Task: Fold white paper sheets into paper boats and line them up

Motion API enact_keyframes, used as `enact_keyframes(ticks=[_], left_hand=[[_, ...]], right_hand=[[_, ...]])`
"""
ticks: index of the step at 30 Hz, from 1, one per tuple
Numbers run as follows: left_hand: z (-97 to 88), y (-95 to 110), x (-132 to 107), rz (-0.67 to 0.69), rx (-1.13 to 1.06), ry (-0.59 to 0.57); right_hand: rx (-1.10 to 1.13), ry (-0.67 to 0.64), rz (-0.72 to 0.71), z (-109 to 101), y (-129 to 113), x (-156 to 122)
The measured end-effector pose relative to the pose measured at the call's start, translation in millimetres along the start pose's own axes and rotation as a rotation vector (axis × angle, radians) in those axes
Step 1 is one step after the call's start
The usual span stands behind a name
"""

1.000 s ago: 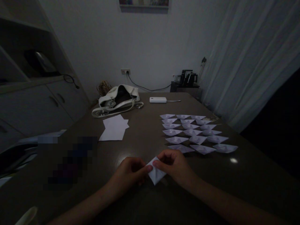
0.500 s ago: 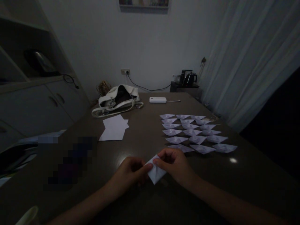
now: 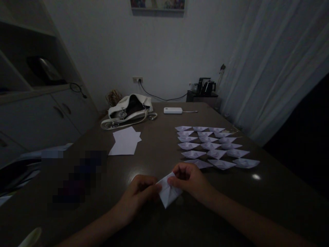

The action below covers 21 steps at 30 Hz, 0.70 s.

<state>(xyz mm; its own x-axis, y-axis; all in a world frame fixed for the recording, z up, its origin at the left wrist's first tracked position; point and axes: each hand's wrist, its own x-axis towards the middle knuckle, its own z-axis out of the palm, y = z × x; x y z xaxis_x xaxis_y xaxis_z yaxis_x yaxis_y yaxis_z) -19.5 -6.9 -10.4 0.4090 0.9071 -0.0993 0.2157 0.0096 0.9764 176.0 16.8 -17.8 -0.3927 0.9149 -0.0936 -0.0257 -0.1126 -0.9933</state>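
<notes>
A small folded piece of white paper (image 3: 168,193) is pinched between both my hands just above the dark table (image 3: 159,151). My left hand (image 3: 140,192) grips its left edge with curled fingers. My right hand (image 3: 190,180) pinches its top right corner. Beyond my right hand, several finished white paper boats (image 3: 213,145) lie in neat rows. A small stack of flat white sheets (image 3: 125,140) lies further off to the left.
A white handbag (image 3: 128,109) and a white power bank (image 3: 173,110) with a cable sit at the far end of the table. Cabinets run along the left wall, a curtain hangs on the right. A kettle (image 3: 205,86) stands on a stand beyond the table.
The folded paper has shifted slightly lower and tilted between my fingers. Both hands stay in almost the same spot.
</notes>
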Motion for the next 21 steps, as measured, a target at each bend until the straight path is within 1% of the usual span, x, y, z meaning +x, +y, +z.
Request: enact_keyframes(ticks=[3,4,5,6,8,10,12,15,16,18,20,21], left_hand=[[-1.3,-1.5,0.0,-0.008,0.005,-0.089],[-1.0,-1.5,0.6,-0.016,0.010,-0.108],[-0.2,-1.2,1.4,-0.025,0.014,-0.102],[1.1,-0.7,2.3,-0.034,0.018,-0.077],[4.6,0.9,4.0,-0.044,0.041,-0.047],[8.0,3.1,4.5,-0.047,0.083,-0.076],[10.1,5.6,3.6,-0.050,0.132,-0.116],[10.8,8.9,1.2,-0.019,0.188,-0.084],[10.6,9.6,0.6,0.000,0.200,-0.081],[10.1,9.9,0.0,0.040,0.218,-0.100],[9.4,9.1,0.4,0.050,0.225,-0.134],[8.9,8.4,0.8,0.042,0.227,-0.149]], right_hand=[[-0.050,-0.155,0.079,-5.9,-1.2,-0.3],[-0.071,-0.201,0.091,-7.8,-1.2,-0.5],[-0.091,-0.216,0.085,-9.2,-0.9,-0.7],[-0.105,-0.199,0.065,-9.7,-0.6,-1.0],[-0.113,-0.110,0.009,-7.7,0.4,-2.0],[-0.114,-0.023,-0.040,-2.6,1.1,-3.7],[-0.132,0.019,-0.074,2.9,1.4,-5.7],[-0.237,0.037,-0.130,5.5,0.6,-8.1],[-0.286,0.013,-0.135,4.5,0.2,-8.5],[-0.365,-0.094,-0.095,0.6,-0.3,-8.7],[-0.390,-0.201,-0.030,-3.0,-0.5,-8.8],[-0.384,-0.217,-0.013,-3.8,-0.5,-8.9]])
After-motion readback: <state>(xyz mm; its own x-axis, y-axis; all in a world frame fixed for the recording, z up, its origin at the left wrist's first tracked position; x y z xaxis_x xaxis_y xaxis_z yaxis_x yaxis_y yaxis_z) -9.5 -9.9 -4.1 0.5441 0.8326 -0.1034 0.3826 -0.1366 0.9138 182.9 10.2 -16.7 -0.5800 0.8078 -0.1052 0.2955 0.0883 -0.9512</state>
